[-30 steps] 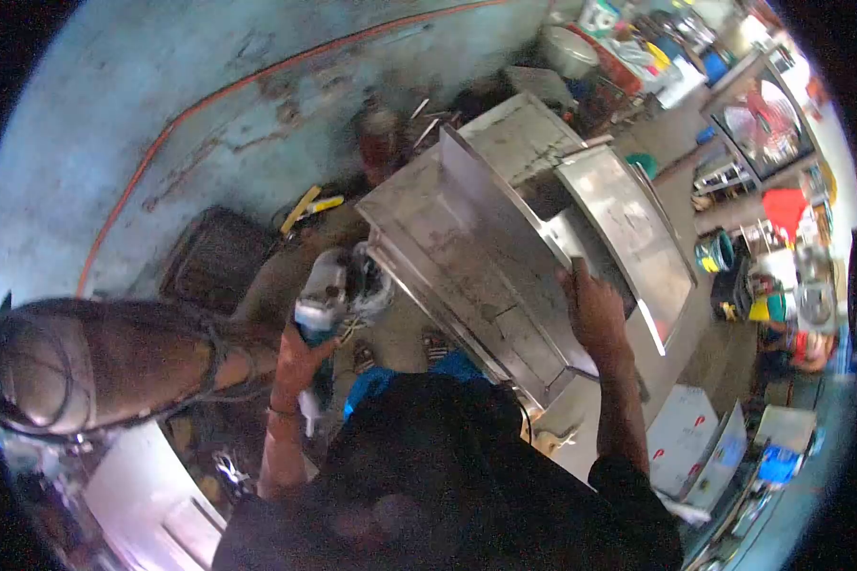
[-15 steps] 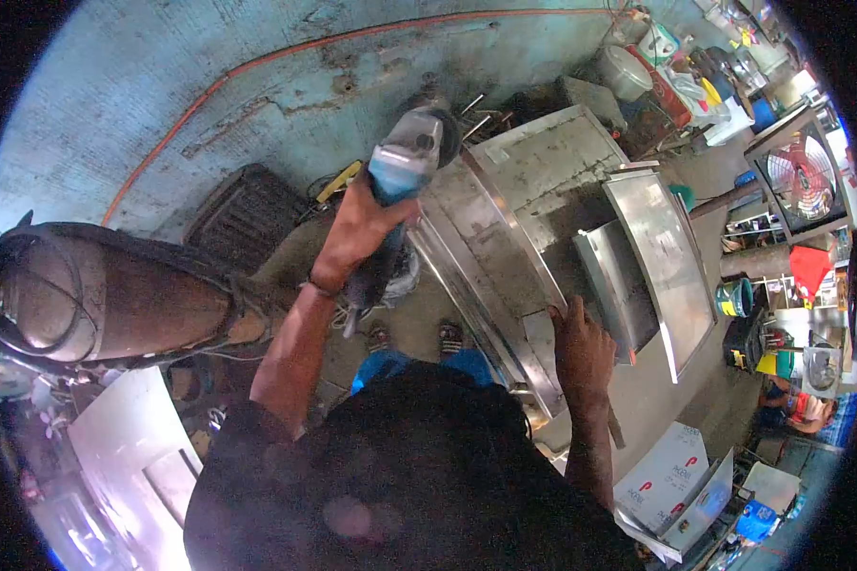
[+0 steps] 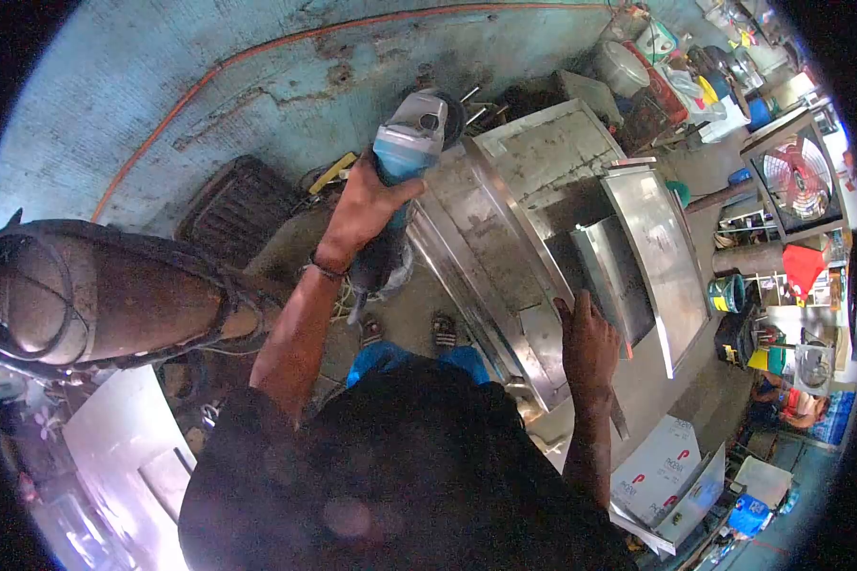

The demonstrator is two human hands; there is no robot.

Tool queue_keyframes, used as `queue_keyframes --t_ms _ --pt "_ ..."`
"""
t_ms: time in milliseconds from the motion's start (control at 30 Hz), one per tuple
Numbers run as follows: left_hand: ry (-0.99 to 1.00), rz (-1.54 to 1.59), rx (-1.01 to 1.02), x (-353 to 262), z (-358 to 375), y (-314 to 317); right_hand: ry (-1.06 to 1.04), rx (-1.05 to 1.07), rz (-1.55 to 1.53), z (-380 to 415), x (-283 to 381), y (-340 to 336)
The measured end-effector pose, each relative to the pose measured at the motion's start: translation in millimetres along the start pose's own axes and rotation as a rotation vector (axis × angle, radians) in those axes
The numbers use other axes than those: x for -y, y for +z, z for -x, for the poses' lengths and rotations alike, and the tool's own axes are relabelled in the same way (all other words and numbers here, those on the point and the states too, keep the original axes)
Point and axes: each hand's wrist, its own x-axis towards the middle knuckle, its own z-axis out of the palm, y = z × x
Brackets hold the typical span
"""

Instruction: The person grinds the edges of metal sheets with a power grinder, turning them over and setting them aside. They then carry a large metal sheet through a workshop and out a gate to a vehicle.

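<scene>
My left hand [image 3: 364,214] is wrapped around the body of an angle grinder [image 3: 411,143] with a blue casing and silver gear head, held up beside the wall. Its disc side points right, toward a stainless steel frame [image 3: 495,205]; contact cannot be made out. My right hand [image 3: 590,347] is at the frame's near right edge, fingers stretched forward and apart. Its fingertips seem to touch the metal rim. Right of it lie a bent steel channel [image 3: 611,271] and a curved steel panel [image 3: 657,257].
A large rusty gas cylinder [image 3: 114,295] with hoses lies at left. Behind it a dark ribbed crate [image 3: 238,214] leans on the blue wall [image 3: 286,95]. A caged fan [image 3: 798,179] stands at right. Film-covered sheet metal [image 3: 662,471] lies at lower right.
The grinder has shifted slightly right and shows more sharply. My right hand has moved a little right along the steel edge, its fingers more spread. The whole view has tilted slightly.
</scene>
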Motion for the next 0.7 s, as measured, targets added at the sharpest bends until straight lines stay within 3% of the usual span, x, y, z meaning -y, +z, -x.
queue_keyframes --t_ms 367,433,467,533,700 --pt "-0.022 -0.029 0.023 -13 2 1 0.01 -0.075 -0.063 -4 4 -7" --pt "0.003 0.077 0.031 -2 1 2 0.125 0.146 0.017 -13 9 -20" --pt "0.005 0.078 0.035 -2 1 0 0.13 0.144 0.017 -18 9 -21" --pt "-0.062 0.045 0.054 -7 2 -3 -0.03 -0.178 0.0 -29 10 -21" --pt "-0.096 0.031 0.079 -7 3 -8 -0.224 -0.226 -0.048 -50 31 4"
